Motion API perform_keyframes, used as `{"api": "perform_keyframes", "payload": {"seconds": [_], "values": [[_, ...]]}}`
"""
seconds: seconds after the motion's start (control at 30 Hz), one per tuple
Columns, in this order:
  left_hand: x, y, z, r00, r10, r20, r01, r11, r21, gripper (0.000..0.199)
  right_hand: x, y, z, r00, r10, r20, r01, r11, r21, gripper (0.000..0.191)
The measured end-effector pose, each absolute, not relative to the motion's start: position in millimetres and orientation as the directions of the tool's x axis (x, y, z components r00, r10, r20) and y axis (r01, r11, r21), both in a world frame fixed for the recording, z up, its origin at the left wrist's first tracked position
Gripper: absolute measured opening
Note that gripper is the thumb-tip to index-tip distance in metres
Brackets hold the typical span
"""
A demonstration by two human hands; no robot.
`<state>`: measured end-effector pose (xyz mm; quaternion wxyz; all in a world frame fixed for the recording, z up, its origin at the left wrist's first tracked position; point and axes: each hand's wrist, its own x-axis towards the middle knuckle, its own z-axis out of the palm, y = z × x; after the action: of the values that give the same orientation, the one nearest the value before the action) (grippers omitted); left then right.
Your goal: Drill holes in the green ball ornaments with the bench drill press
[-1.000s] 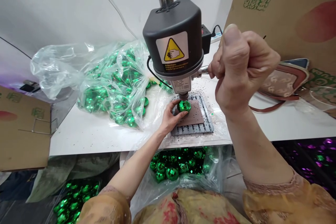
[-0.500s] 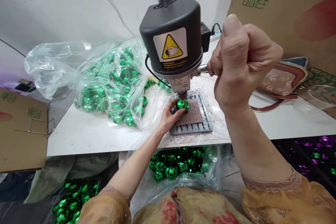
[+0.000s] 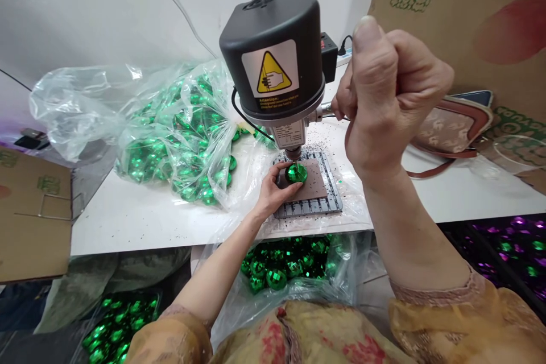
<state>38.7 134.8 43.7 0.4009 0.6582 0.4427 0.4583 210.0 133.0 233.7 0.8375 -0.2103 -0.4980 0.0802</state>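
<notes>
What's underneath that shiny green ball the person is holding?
A brown pad on a grey slotted plate lies beneath the green mirrored ball. The spot directly under it is hidden by the ball and the left hand.

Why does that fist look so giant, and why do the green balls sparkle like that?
In the head view, the right hand looks giant because it's closest to the wide lens; the faceted green mirror ball sparkles because its little flat faces catch the light.

A workshop, shown by its bench drill (image 3: 271, 51).
</notes>
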Motion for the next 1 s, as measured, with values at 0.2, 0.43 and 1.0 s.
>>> {"api": "perform_keyframes", "payload": {"seconds": [0.2, 0.43, 1.0], "values": [[48.7, 129.3, 47.8, 0.237, 0.934, 0.267, 0.211, -0.318, 0.924, 0.056, 212.5, 137.9, 233.1, 0.480, 0.357, 0.801, 0.112, 0.881, -0.460, 0.061], [46.5, 129.8, 46.7, 0.246, 0.934, 0.258, 0.202, -0.310, 0.929, 0.060, 213.2, 130.6, 232.0, 0.458, 0.430, 0.778, 0.110, 0.842, -0.529, 0.057], [42.3, 131.7, 35.0, 0.277, 0.926, 0.255, 0.180, -0.311, 0.933, 0.062, 208.8, 131.3, 195.1, 0.535, 0.236, 0.812, 0.096, 0.937, -0.336, 0.056]]}}
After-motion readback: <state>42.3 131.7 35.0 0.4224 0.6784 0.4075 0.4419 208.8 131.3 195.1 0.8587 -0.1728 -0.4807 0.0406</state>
